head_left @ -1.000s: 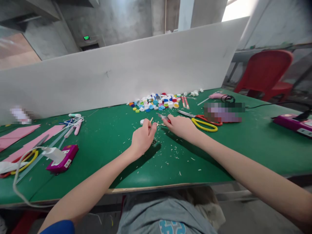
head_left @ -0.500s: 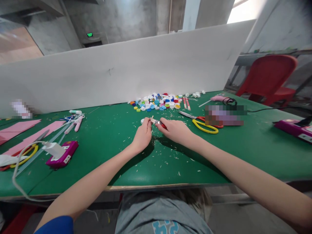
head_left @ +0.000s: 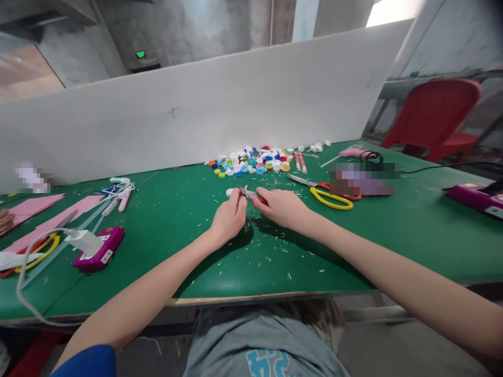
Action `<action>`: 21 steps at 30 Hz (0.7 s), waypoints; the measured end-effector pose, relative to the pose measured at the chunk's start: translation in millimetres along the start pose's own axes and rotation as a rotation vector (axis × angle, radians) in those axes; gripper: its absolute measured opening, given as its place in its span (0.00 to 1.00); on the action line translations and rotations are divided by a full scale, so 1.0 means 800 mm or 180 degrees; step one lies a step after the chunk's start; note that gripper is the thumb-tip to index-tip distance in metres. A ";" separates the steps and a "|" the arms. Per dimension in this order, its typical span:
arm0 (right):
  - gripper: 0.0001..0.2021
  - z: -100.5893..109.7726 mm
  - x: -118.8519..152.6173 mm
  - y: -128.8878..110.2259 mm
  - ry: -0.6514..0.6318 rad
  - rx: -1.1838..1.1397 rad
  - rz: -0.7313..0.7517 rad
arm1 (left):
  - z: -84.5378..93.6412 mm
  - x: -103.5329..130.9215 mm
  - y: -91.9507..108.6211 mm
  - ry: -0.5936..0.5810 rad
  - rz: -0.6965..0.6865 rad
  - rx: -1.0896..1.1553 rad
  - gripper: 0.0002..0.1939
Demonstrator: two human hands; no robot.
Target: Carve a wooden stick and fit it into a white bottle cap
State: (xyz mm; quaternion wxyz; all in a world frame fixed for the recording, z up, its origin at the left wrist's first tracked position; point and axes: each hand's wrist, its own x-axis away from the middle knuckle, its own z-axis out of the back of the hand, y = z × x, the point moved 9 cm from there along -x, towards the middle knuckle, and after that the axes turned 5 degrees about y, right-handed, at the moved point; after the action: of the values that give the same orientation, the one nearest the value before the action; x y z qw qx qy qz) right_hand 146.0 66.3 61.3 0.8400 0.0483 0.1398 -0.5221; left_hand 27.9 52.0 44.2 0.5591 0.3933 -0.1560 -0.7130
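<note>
My left hand [head_left: 230,215] is closed, thumb and fingers pinching a thin pale wooden stick [head_left: 245,187] whose tip sticks up. In my right hand [head_left: 283,206] is a utility knife with a red handle [head_left: 262,199], fingers wrapped round it. Its blade points left and lies against or very close to the stick. Just behind my left fingertips is a white bottle cap [head_left: 230,192], partly hidden; I cannot tell whether I touch it. Pale shavings [head_left: 271,246] are scattered on the green tabletop [head_left: 165,225] under and around both hands.
Behind my hands lies a pile of coloured bottle caps [head_left: 251,162]. Scissors [head_left: 332,199] and a pink glue gun [head_left: 353,152] are at right. Left are a purple power strip [head_left: 100,251], pink paper [head_left: 74,212] and what looks like another person's fingers [head_left: 5,220]. A white partition [head_left: 176,120] borders the back.
The knife blade has shifted slightly left along the stick, and the view has tilted a little. What looks like another person's fingers has appeared at the left edge.
</note>
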 end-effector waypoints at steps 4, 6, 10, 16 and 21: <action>0.22 -0.004 0.002 -0.001 -0.0180 0.0128 -0.0053 | 0.003 0.000 0.003 -0.0045 -0.0042 -0.0524 0.16; 0.19 -0.008 0.004 -0.001 -0.0302 0.0211 -0.0077 | 0.003 -0.002 0.001 -0.0082 -0.0023 -0.0742 0.21; 0.20 -0.011 0.005 -0.003 -0.0364 0.0284 -0.0081 | -0.001 -0.005 -0.004 -0.0177 -0.0006 -0.1030 0.24; 0.21 -0.012 0.005 0.001 -0.0418 0.0350 -0.0215 | -0.004 -0.006 -0.007 -0.0173 0.0060 -0.1197 0.30; 0.20 -0.014 0.007 0.002 -0.0481 0.0450 -0.0274 | -0.008 -0.004 -0.008 -0.0210 0.0174 -0.1057 0.30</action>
State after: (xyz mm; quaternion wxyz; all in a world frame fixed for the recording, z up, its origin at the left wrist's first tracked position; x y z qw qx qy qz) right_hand 147.5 64.8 49.3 0.8194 0.0620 0.0408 -0.5685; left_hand 28.6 58.5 37.1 0.6302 0.2675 -0.0649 -0.7260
